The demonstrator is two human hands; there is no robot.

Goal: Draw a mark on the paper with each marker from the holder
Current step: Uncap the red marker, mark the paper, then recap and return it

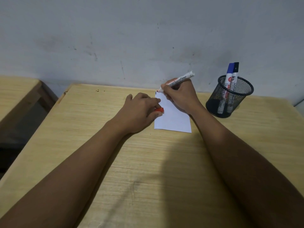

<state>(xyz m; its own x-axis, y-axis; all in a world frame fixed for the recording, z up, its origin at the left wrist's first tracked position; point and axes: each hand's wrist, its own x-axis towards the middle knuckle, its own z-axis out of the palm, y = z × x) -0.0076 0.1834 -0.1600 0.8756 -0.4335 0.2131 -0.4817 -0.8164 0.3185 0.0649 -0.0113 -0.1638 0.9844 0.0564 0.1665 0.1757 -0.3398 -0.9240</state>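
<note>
Pale wood-grain table (pixel 148 162), grey scuffed wall (pixel 115 38) behind it. Single head view, looking down along both bare forearms.

White paper (pixel 174 119) lies flat near the far edge of the table, between the two hands. A short black mark (pixel 155 92) sits at its far left corner.

Right hand (pixel 181 96) closed in a writing grip around an uncapped red marker (pixel 180 80); barrel white, printed "Board marker", tail tilted up and to the right. Red tip touches the paper at the far left corner, just beside the black mark. Heel of the hand rests on the sheet.

Left hand (pixel 139 111) lies at the paper's left edge, fingers curled shut on a red cap (pixel 159 110), which pokes out between the fingertips over the sheet's margin.

Black mesh holder (pixel 229 96) stands upright to the right of the paper, apart from it. Two capped markers lean in it side by side: blue marker (pixel 229 74) and black marker (pixel 235 74).

A second wooden surface (pixel 16 91) shows at far left, apart from the table.
</note>
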